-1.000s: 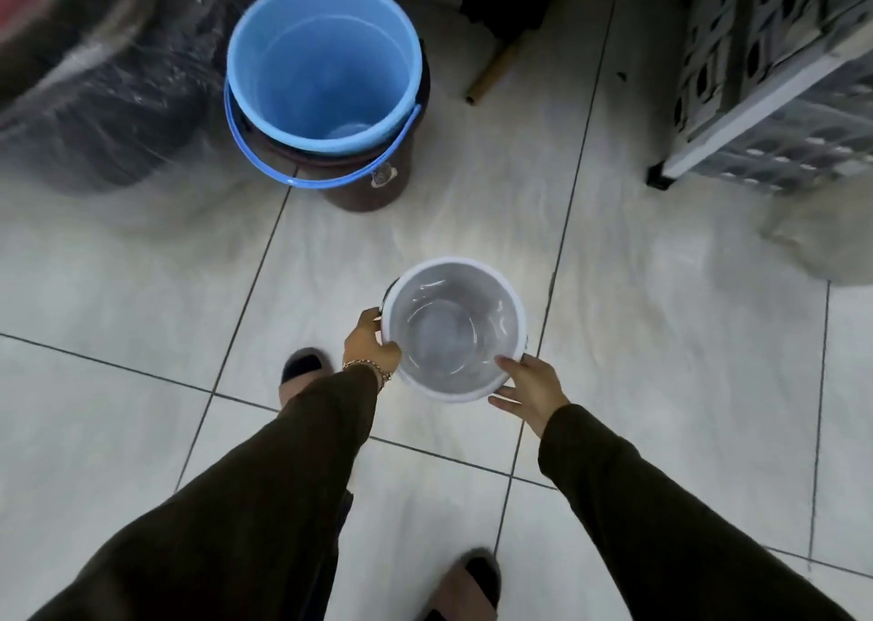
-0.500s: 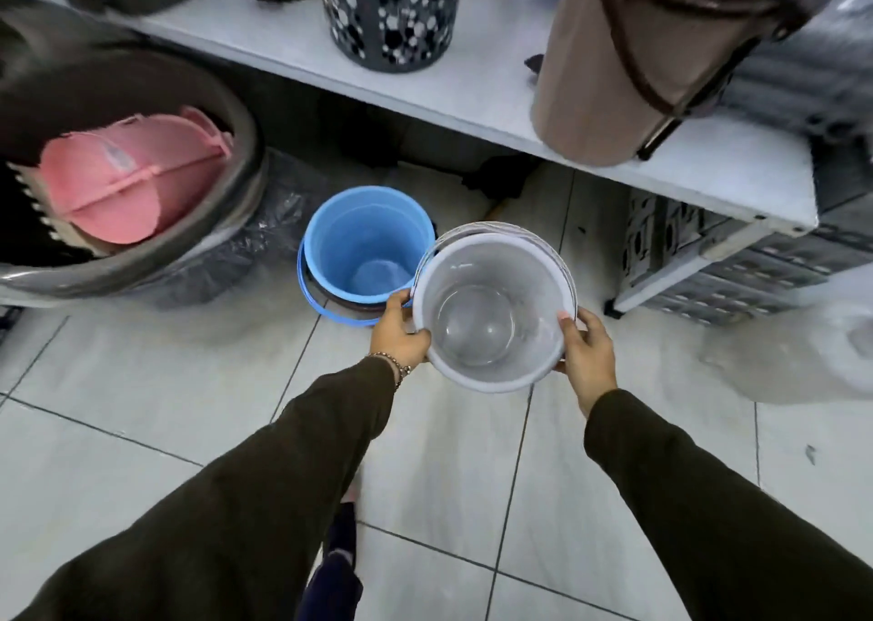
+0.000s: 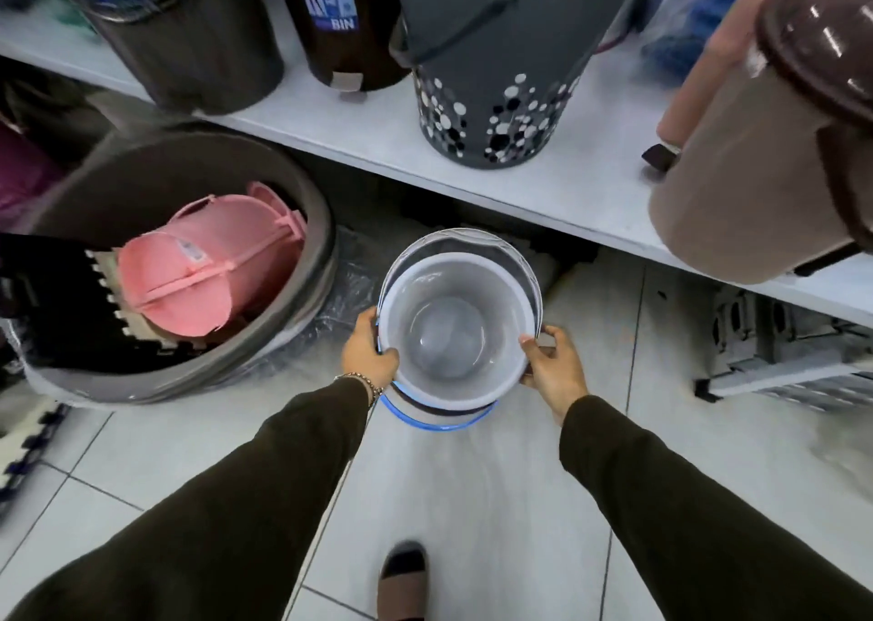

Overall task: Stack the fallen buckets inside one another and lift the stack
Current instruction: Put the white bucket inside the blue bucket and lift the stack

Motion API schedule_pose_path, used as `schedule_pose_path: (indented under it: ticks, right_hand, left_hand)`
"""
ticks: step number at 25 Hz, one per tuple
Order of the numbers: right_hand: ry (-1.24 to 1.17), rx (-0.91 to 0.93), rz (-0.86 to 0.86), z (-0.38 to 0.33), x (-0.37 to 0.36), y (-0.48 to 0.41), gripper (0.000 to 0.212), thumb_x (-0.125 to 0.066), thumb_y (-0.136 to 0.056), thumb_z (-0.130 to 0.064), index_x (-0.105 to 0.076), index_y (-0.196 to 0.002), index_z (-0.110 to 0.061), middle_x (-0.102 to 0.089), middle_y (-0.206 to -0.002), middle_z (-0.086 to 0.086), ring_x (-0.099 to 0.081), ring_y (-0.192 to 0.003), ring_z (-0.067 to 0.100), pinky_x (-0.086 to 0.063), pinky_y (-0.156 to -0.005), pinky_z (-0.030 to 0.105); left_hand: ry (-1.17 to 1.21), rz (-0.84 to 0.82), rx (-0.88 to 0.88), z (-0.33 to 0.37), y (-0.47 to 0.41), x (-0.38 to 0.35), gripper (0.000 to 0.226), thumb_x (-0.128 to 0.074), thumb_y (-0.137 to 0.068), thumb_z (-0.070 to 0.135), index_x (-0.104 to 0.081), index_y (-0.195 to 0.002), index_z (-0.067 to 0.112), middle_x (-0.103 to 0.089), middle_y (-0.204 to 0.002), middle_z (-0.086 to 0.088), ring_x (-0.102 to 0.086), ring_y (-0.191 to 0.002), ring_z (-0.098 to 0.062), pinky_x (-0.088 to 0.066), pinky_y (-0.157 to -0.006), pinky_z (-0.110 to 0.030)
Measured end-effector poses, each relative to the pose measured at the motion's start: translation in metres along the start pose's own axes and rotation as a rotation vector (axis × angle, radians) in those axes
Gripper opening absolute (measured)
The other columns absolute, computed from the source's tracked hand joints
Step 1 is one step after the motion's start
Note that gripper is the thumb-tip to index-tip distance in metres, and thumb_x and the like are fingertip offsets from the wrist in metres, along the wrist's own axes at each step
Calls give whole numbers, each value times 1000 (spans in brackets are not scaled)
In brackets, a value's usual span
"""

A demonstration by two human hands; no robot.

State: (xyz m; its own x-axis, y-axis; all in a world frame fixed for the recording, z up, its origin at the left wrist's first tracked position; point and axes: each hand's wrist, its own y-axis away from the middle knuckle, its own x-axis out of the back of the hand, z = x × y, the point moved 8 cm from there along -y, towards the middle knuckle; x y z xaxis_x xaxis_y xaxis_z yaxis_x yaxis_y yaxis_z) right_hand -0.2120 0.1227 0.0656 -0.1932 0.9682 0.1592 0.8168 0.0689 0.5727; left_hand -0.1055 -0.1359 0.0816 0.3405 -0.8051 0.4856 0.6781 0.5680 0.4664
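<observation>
A white bucket (image 3: 453, 332) sits upright with its mouth towards me, directly over the blue bucket (image 3: 437, 424), of which only the front rim and blue handle show below it. A dark brown bucket band shows between white and blue. My left hand (image 3: 366, 353) grips the white bucket's left rim. On the right rim my right hand (image 3: 552, 365) holds it too. The white bucket's handle arcs behind its far rim. How deep it sits inside the blue one is hidden.
A white shelf (image 3: 543, 195) runs above the buckets, carrying dark bins, a grey dotted bin (image 3: 491, 100) and a brown lidded bin (image 3: 756, 162). A large grey tub (image 3: 264, 346) with a pink basket stands at left. A grey crate (image 3: 779, 351) lies at right. My shoe (image 3: 401, 582) is below.
The white bucket, held beside the blue bucket half a second ago, now sits directly over it, hiding most of it. Both hands kept their grip on the rim.
</observation>
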Motion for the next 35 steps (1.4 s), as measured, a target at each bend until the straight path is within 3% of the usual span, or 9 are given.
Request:
schedule_pose_path:
  ticks: [9, 11, 14, 18, 21, 23, 28, 32, 35]
  right_hand:
    - [444, -109, 125, 72, -41, -63, 43, -66, -87, -7, -55, -128, -14, -66, -117, 16, -65, -99, 33, -54, -97, 44]
    - [561, -41, 137, 68, -46, -67, 49, -68, -85, -8, -51, -131, -16, -52, -122, 14, -59, -94, 28, -51, -96, 34]
    - [596, -96, 203, 71, -43, -76, 75, -77, -79, -12, -37, -142, -18, -31, -134, 14, -55, -110, 35, -50, -100, 41]
    - [321, -391, 73, 105, -47, -81, 77, -73, -85, -19, -27, -147, -14, -44, -142, 17, -55, -121, 40, -52, -97, 54]
    - [220, -453, 37, 121, -49, -77, 66, -73, -85, -15, -33, -139, -16, -51, -135, 15, -57, -119, 40, -54, -90, 60]
    - [207, -458, 30, 129, -50, -68, 65, -75, -83, -13, -35, -135, -17, -52, -132, 15, -59, -116, 40, -56, -87, 60]
    - [149, -456, 11, 148, -53, -27, 55, -75, -82, -12, -40, -124, -17, -58, -124, 16, -65, -106, 37, -58, -85, 58]
    - [103, -413, 48, 143, -50, 34, 51, -75, -81, -10, -42, -119, -17, -60, -117, 17, -68, -97, 37, -61, -76, 53]
    - [87, -346, 99, 107, -38, 93, 47, -74, -81, -11, -44, -116, -17, -61, -113, 17, -68, -95, 37, -61, -75, 55]
  left_hand:
    - [-239, -53, 141, -75, -88, -47, 69, -64, -81, 6, -40, -145, 18, -37, -141, -22, -48, -125, -41, -38, -109, -37]
    - [-284, 14, 117, -81, -96, -46, 83, -71, -77, 10, -30, -149, 21, -30, -142, -21, -46, -125, -42, -37, -110, -41]
    - [-229, 1, 271, -107, -111, -49, 100, -77, -76, 20, -14, -153, 12, -35, -145, -25, -46, -127, -42, -37, -109, -44]
    - [-78, -192, 497, -137, -119, -64, 64, -72, -83, 28, -41, -131, 2, -59, -127, -21, -57, -97, -33, -47, -84, -35]
    - [11, -197, 419, -136, -133, -65, 78, -75, -78, 15, -31, -142, 9, -60, -125, -17, -56, -90, -28, -49, -78, -33]
    - [37, -210, 495, -140, -132, -61, 92, -76, -70, 10, -25, -146, 6, -59, -114, -18, -57, -77, -27, -50, -58, -29]
    - [93, -223, 578, -157, -99, -42, 50, -71, -59, 1, -62, -107, -5, -56, -64, -10, -46, -43, -20, -35, -33, -13]
    - [93, -193, 469, -146, -52, -10, 57, -74, -47, 7, -64, -103, 0, -70, -89, -16, -69, -79, -33, -61, -71, -37]
    - [79, -173, 377, -112, -11, 25, 54, -78, -54, 9, -60, -106, 5, -69, -95, -13, -68, -87, -32, -59, -84, -42]
